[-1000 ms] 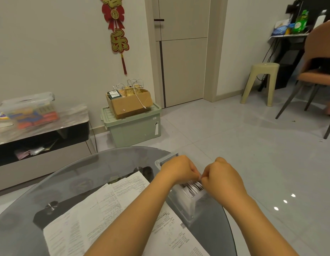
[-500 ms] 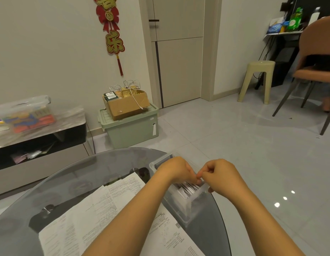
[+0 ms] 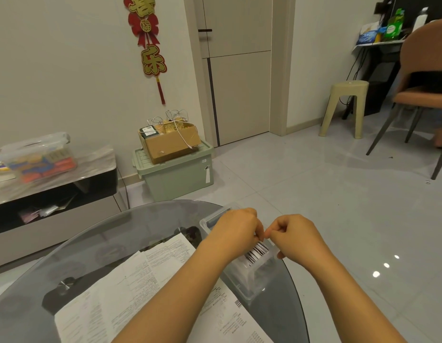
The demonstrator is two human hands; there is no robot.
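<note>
A clear plastic box (image 3: pixel 242 283) lies on the round glass table (image 3: pixel 130 231) near its right edge. Over it, my left hand (image 3: pixel 236 230) and my right hand (image 3: pixel 295 235) meet with curled fingers. Between them they pinch a small clear packet with a white barcode label (image 3: pixel 257 252), held just above the box. What the packet holds is hidden by my fingers.
Printed paper sheets (image 3: pixel 145 285) lie on the table under my left forearm. On the floor beyond stand a green storage bin (image 3: pixel 177 174) with a cardboard box (image 3: pixel 170 142) on it, a low TV cabinet (image 3: pixel 54 194), a beige stool (image 3: pixel 343 107) and a brown chair (image 3: pixel 422 95).
Both hands stay together over the clear box, still pinching the barcode packet. The packet has shifted a little between my fingers; my head has turned slightly.
</note>
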